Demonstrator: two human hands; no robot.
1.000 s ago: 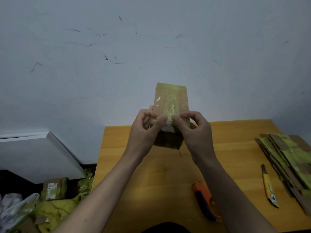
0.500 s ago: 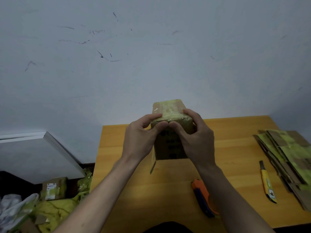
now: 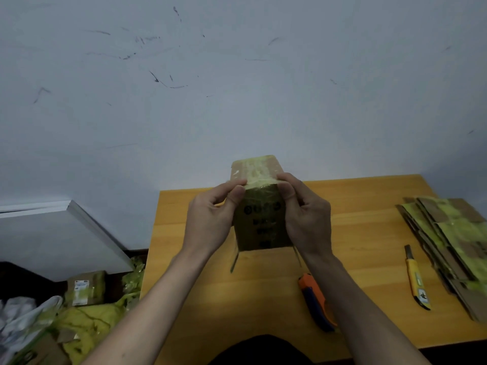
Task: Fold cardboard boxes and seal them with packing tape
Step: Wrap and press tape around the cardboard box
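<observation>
A small brown cardboard box (image 3: 259, 222) with yellowish tape across its top face is held upright above the wooden table (image 3: 369, 233). Its bottom flaps hang open toward the table. My left hand (image 3: 210, 219) grips the box's left side, thumb pressed at the top front edge. On the right side my right hand (image 3: 307, 219) grips it, with the thumb on the front face near the top edge. Black print shows on the front face.
An orange and blue tape dispenser (image 3: 316, 304) lies on the table under my right forearm. A yellow utility knife (image 3: 416, 280) lies to the right, beside a stack of flattened taped cardboard (image 3: 453, 241). Left of the table, on the floor, are boxes and yellow tape scraps (image 3: 84, 320).
The box has come down from in front of the wall and tipped upright, so its printed front now faces me. My thumbs have slid apart from the middle toward the top corners.
</observation>
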